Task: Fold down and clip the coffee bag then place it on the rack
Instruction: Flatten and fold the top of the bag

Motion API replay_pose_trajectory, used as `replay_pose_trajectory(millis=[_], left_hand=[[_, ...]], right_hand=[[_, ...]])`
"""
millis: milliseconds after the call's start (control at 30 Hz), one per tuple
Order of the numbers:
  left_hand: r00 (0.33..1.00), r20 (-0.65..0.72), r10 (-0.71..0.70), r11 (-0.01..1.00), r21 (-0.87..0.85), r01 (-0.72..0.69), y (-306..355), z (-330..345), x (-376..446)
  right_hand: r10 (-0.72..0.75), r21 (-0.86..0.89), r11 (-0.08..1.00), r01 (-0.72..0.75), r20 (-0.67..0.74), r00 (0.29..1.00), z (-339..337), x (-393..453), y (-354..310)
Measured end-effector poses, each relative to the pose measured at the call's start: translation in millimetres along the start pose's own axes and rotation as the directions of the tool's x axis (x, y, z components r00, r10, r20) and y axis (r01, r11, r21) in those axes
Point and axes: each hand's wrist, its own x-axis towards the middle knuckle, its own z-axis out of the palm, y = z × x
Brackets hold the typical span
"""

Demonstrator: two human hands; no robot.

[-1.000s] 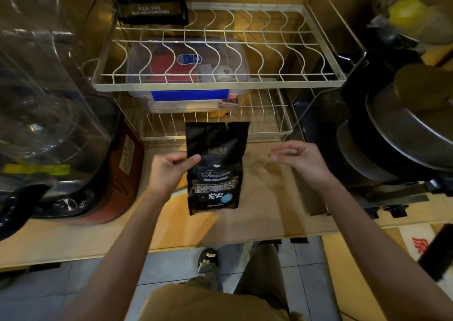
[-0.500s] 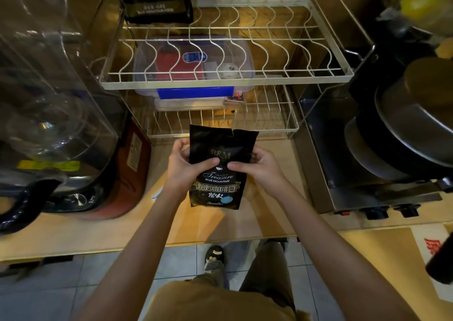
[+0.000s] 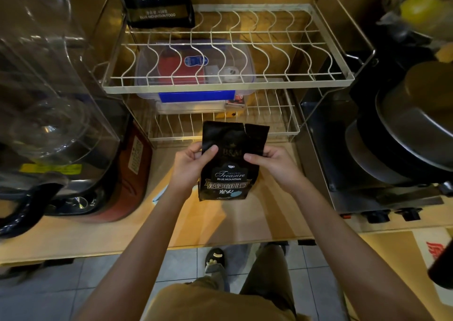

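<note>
A black coffee bag (image 3: 229,171) with white lettering stands upright on the wooden counter, its torn top edge open and unfolded. My left hand (image 3: 190,165) grips the bag's upper left side, thumb across the front. Gripping the upper right side is my right hand (image 3: 272,162), its fingers on the front. Directly behind the bag stands the two-tier white wire rack (image 3: 228,88). A light blue clip-like item (image 3: 159,195) lies on the counter, partly hidden under my left forearm.
A second black coffee bag (image 3: 157,1) stands at the back left of the rack's top tier. A clear box with a blue latch (image 3: 196,80) fills the lower tier. A red-and-black appliance (image 3: 117,173) sits left; a metal oven with stacked pans (image 3: 402,134) sits right.
My right hand moved in from the right and took hold of the bag's upper right side. Both hands now hold the bag near its top.
</note>
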Motion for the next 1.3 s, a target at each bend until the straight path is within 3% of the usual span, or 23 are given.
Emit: replay_pose_trajectory(millis=[200, 333, 433, 667, 933, 1033, 1133, 1300], left_hand=[[0.996, -0.087, -0.032, 0.986, -0.168, 0.017, 6, 7, -3], [0.973, -0.232, -0.020, 0.975, -0.219, -0.033, 12, 14, -5], [0.972, -0.231, -0.052, 0.975, -0.224, -0.001, 17, 16, -6], [0.989, -0.097, -0.115, 0.993, -0.037, 0.112, 8, 6, -7], [0.997, 0.081, -0.021, 0.958, 0.286, -0.003, 4, -9, -9], [0.997, 0.030, 0.077, 0.899, 0.430, -0.082, 6, -10, -5], [0.990, 0.074, 0.118, 0.838, 0.528, -0.139, 13, -7, -4], [0.988, 0.113, 0.110, 0.821, 0.550, -0.154, 17, -11, 5]], right_hand=[[0.033, 0.171, 0.985, -0.010, -0.135, 0.990, 7, -2, 4], [-0.053, 0.233, 0.967, 0.105, -0.219, 0.974, 11, -8, -5], [-0.102, 0.205, 0.964, 0.168, -0.296, 0.950, 14, -10, -11], [-0.109, 0.107, 0.985, 0.134, -0.208, 0.972, 11, -13, -4], [-0.095, -0.119, 0.989, 0.092, -0.024, 0.995, -8, -15, -2], [-0.157, -0.205, 0.968, 0.143, -0.054, 0.986, -8, -16, -3], [-0.210, -0.248, 0.952, 0.181, -0.097, 0.973, -7, -15, -3], [-0.250, -0.351, 0.913, 0.208, -0.080, 0.965, -12, -10, -4]])
